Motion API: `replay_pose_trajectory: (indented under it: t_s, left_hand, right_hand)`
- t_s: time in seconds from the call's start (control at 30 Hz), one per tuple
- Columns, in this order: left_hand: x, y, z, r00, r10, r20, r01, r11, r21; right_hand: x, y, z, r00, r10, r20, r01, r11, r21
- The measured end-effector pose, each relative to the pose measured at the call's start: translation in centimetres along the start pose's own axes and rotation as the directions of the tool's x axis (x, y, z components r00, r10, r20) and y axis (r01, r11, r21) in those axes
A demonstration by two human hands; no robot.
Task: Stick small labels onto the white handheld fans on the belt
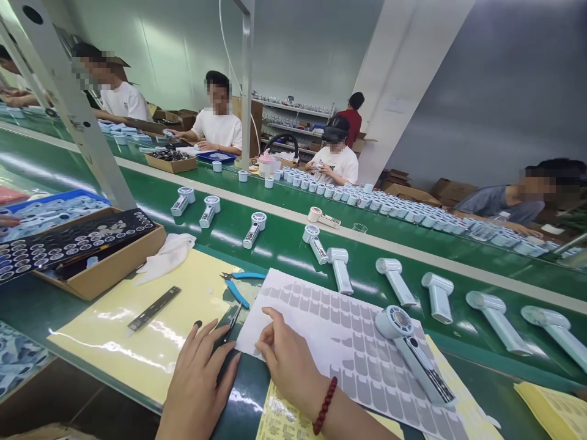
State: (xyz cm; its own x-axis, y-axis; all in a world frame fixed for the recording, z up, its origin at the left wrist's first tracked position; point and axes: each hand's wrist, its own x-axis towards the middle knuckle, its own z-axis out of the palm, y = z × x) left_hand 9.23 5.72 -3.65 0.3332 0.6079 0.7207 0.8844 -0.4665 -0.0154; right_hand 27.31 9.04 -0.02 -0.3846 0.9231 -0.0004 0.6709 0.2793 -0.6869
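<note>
My left hand (199,370) rests palm down on the yellow sheet (110,348) with its fingers spread. A pair of tweezers (233,322) lies by its index finger; I cannot tell whether they touch. Just past its fingertips is a small black disc (198,324). My right hand (291,357) is over the left edge of a white sheet of grey stickers (316,299). Its fingers are curled in a pinch, and whatever is between them is hidden. On the sticker sheet's right side lies a light-blue handheld fan (422,360). Blue-handled nippers (241,286) lie behind my hands.
A black ruler-like strip (153,308) and white cloth (167,256) lie left. Beside them stands a cardboard box (110,260) carrying a black tray of round parts. Several fans (339,269) line the green belt (293,263). Co-workers (217,125) sit opposite behind rows of fan heads (389,205).
</note>
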Motion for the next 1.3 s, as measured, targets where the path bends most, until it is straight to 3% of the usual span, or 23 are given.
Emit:
replay_pose_trajectory:
  t_s: [0.3,0.93,1.3]
  left_hand:
    - [0.3,-0.4,0.4,1.000,-0.025,-0.006,0.025,1.000,-0.014]
    - [0.4,-1.0,0.8,0.995,-0.103,-0.004,0.102,0.992,-0.072]
    - [0.3,-1.3,1.0,0.982,-0.177,0.062,0.185,0.969,-0.165]
  right_hand:
    - [1.2,-0.6,0.2,0.992,-0.060,0.115,0.071,0.993,-0.094]
    - [1.5,-0.8,0.4,0.977,-0.134,0.166,0.172,0.954,-0.244]
    - [1.5,-1.2,0.8,0.984,-0.087,0.153,0.121,0.967,-0.225]
